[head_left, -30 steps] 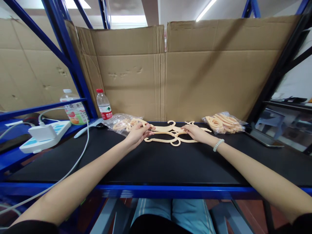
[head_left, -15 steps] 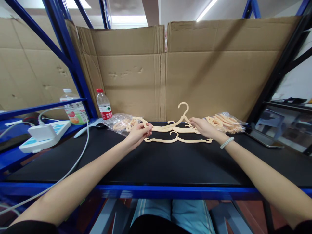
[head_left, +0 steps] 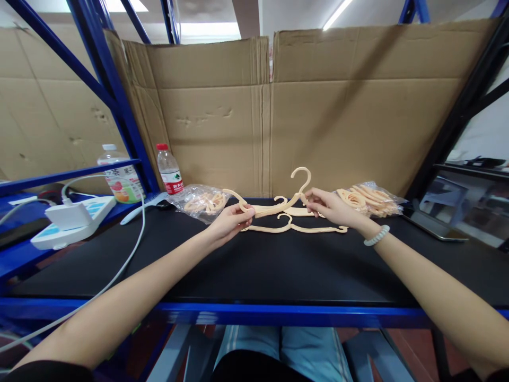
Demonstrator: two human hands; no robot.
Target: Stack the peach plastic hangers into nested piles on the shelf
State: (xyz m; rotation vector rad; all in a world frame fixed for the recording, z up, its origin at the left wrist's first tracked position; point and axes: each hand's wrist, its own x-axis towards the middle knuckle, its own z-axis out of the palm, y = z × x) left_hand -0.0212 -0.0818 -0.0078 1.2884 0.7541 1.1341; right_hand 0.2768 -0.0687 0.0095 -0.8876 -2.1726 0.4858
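A cream plastic hanger is lifted off the black shelf top, its hook pointing up. My left hand pinches its left arm. My right hand, with a bead bracelet on the wrist, grips it just below the hook. Two more hangers lie flat under it: one in front and one behind, partly hidden. A clear bag of hangers lies left of my left hand, and a second bag of hangers lies right of my right hand.
Cardboard sheets wall off the back. Two bottles stand at the left by a blue rack post. A white power strip with a cable sits on the left shelf. A flat dark device lies at the right.
Both hands have lifted one hanger off the pile and tipped it so the hook stands up. It has drawn slightly nearer. The other hangers stay flat.
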